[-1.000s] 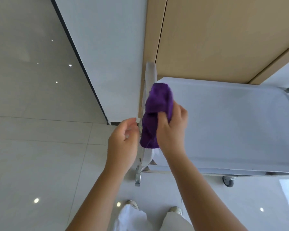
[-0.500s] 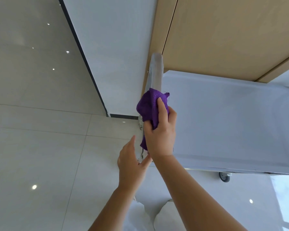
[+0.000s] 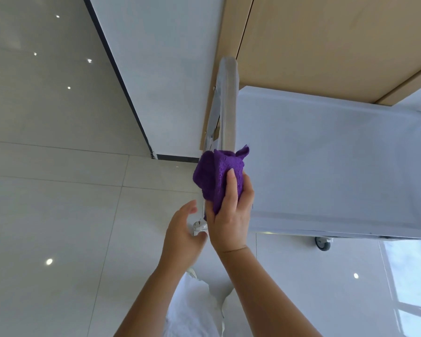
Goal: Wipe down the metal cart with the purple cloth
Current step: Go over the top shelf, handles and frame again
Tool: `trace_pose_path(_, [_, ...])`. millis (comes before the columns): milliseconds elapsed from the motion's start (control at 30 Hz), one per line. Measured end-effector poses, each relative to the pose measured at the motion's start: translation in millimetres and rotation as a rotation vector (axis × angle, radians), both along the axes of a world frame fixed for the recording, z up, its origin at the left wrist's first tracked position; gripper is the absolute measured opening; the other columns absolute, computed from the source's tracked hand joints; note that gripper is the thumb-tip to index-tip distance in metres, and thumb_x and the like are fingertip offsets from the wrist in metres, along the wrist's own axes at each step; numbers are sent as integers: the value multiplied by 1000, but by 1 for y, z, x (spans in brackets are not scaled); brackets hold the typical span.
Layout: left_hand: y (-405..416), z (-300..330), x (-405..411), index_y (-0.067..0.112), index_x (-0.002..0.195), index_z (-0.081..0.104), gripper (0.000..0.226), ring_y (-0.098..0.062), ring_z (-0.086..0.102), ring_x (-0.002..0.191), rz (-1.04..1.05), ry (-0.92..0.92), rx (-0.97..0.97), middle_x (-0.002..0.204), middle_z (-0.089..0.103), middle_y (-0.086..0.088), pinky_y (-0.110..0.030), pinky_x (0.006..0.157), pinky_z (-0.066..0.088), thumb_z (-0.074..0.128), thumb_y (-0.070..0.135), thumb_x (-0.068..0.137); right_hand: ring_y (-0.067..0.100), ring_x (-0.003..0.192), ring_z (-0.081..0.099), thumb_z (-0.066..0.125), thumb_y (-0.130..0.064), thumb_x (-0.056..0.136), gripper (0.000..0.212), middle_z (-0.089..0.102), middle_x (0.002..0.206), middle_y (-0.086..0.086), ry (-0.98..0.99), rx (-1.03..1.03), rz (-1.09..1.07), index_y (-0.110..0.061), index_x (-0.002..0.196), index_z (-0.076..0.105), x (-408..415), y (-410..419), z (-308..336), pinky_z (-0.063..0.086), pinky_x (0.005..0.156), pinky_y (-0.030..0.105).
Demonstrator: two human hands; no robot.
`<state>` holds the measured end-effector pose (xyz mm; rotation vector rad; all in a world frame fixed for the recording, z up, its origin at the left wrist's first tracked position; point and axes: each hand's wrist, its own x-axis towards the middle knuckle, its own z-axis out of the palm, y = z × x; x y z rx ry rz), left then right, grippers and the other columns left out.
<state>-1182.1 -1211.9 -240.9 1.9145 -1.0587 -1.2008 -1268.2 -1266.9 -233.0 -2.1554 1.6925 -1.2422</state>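
glossy pale floor tiles point(image 3: 46, 215) on the left, then their left hand point(image 3: 182, 235) hovering loose and empty by the cart frame, right hand point(image 3: 231, 215) gripping the purple cloth point(image 3: 214, 176) bunched round the metal cart point(image 3: 326, 166) handle.

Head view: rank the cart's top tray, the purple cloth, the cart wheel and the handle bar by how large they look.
1. Cart's top tray, by far the largest.
2. Handle bar and purple cloth: similar area, so unranked; the bar is longer and the cloth wider.
3. Cart wheel, smallest, partly hidden under the tray.
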Motion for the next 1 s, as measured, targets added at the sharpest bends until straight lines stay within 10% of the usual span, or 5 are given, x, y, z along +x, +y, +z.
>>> trace_pose_path(267, [23, -12, -2, 46, 103, 44, 66, 7, 52, 99, 9, 115, 66, 109, 56, 21, -1, 71, 36, 52, -13, 73, 38, 103, 44, 43, -2, 74, 60, 36, 120, 25, 271, 51, 138, -19, 125, 17, -40, 48, -67, 54, 73, 47])
trace_pose_path(500, [33, -14, -20, 35, 103, 50, 44, -8, 56, 101, 73, 220, 142, 108, 59, 13, -27, 86, 44, 50, 0, 77, 37, 117, 42, 49, -8, 75, 52, 39, 127, 20, 345, 62, 261, -22, 125, 44, -80, 57, -55, 38, 97, 41])
trace_pose_path(800, [35, -5, -46, 24, 118, 51, 44, -10, 56, 103, 14, 211, 70, 109, 59, 9, -21, 85, 40, 51, -4, 85, 21, 129, 27, 42, -28, 85, 54, 27, 138, -1, -428, 532, -475, -22, 139, 38, -80, 41, 8, 23, 107, 30])
trace_pose_path(1000, [29, 1, -45, 26, 119, 51, 43, -10, 56, 105, -13, 143, -43, 112, 59, 9, -17, 88, 43, 46, -5, 89, 24, 130, 19, 51, -35, 90, 67, 17, 150, 8, 127, 842, -110, -31, 147, 18, -51, 31, 14, 22, 107, 34])
